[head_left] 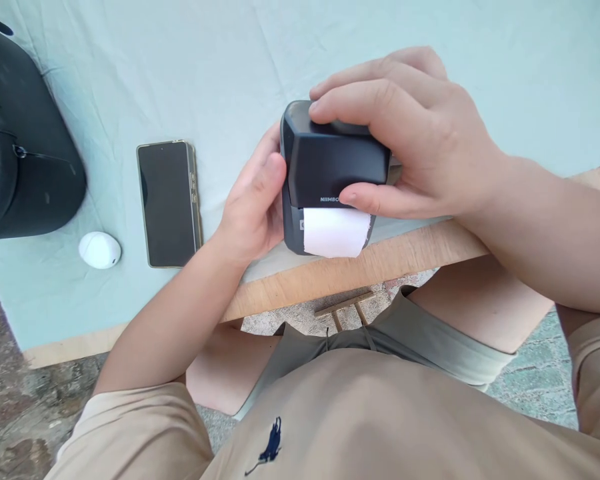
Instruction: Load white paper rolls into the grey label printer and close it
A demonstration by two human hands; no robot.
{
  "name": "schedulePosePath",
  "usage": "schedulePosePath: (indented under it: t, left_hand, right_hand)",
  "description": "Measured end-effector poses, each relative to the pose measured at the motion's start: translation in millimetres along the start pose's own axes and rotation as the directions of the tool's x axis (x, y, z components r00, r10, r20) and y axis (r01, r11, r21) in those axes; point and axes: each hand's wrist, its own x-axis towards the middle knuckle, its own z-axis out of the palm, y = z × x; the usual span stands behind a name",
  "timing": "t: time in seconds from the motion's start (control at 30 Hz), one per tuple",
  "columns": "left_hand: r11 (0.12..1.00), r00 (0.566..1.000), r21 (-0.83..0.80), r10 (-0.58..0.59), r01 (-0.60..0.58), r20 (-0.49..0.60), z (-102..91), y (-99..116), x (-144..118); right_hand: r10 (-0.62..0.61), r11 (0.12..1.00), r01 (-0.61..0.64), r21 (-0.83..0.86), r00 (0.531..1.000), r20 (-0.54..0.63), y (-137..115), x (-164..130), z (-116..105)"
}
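Note:
A black label printer [337,163] is held between both hands near the table's front edge. A strip of white label paper [334,233] sticks out from its front, below the partly covered lettering. My left hand [257,207] grips the printer's left side, thumb against the casing and the other fingers mostly hidden behind it. Over the top and right side lies my right hand [413,133], its fingers on the lid and its thumb at the front edge above the paper.
To the left a dark smartphone [169,203] lies flat on the pale cloth [220,67]. Beside it rests a white rounded case [100,250]. A large black zippered bag [25,147] stands at the far left. The table's wooden edge [360,267] runs in front of my body.

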Motion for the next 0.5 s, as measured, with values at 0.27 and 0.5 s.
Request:
schedulePosePath:
  t: [0.27,0.5]
  left_hand:
    - [0.998,0.976,0.012,-0.061,0.065,-0.209,12.8,1.3,4.4]
    - [0.994,0.96,0.023,-0.094,0.104,-0.263,8.3,3.7,3.2]
  right_hand:
    - [-0.049,0.997,0.049,-0.056,0.999,-0.007,3.1,-3.0,-2.4]
    - [-0.054,0.999,0.054,0.001,0.998,-0.024,1.7,-1.4,-7.4]
